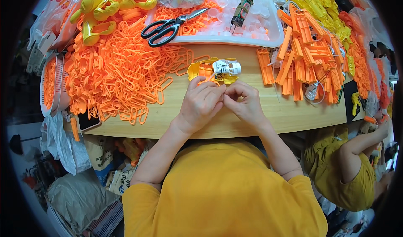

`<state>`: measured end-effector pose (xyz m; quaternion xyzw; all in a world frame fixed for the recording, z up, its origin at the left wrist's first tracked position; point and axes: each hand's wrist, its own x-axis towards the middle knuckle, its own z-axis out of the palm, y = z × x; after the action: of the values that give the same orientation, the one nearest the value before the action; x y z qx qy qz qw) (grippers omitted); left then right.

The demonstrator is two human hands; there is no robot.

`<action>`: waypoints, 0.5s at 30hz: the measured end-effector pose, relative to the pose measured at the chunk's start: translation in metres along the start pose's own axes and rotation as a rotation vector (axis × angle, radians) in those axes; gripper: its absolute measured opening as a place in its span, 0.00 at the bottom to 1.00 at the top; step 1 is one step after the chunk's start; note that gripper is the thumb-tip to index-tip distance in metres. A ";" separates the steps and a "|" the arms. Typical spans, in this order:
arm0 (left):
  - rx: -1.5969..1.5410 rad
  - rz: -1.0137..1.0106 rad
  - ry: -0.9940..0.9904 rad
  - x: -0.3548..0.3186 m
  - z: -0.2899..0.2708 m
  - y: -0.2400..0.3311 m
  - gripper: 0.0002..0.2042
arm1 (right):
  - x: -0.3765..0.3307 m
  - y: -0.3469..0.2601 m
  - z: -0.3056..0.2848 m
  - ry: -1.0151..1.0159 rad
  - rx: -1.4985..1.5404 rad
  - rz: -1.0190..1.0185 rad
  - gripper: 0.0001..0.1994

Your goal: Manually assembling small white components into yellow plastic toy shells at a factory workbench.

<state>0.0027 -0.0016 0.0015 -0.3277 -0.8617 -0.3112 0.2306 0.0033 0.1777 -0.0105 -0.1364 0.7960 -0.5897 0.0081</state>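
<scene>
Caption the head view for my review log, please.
Left hand and right hand close together by a yellow shell, between heaped orange clips and orange cases.

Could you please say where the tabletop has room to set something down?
Bare wood shows between the right hand and the orange holders, and between the left hand and the orange loops. It's crowded around the white tray.

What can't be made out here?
All in the head view:
Anything pinched between left hand and right hand: too small, hands cover it.
Yellow plastic shell: near edge partly behind left hand.
White tray: far side cut off by top edge.
Dark flat device: kind unclear, partly under orange plastic pieces.
</scene>
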 end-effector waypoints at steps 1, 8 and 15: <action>-0.001 -0.001 -0.001 0.000 0.000 0.000 0.19 | 0.000 0.000 0.000 0.010 0.014 0.005 0.04; -0.010 -0.023 -0.084 0.005 -0.003 -0.004 0.21 | 0.007 0.001 -0.008 -0.083 0.131 0.139 0.04; -0.012 -0.011 0.014 0.008 0.002 -0.001 0.17 | 0.009 0.003 0.000 0.035 0.082 -0.050 0.03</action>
<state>-0.0044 0.0026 0.0046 -0.3220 -0.8600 -0.3199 0.2331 -0.0059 0.1760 -0.0118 -0.1454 0.7675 -0.6242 -0.0152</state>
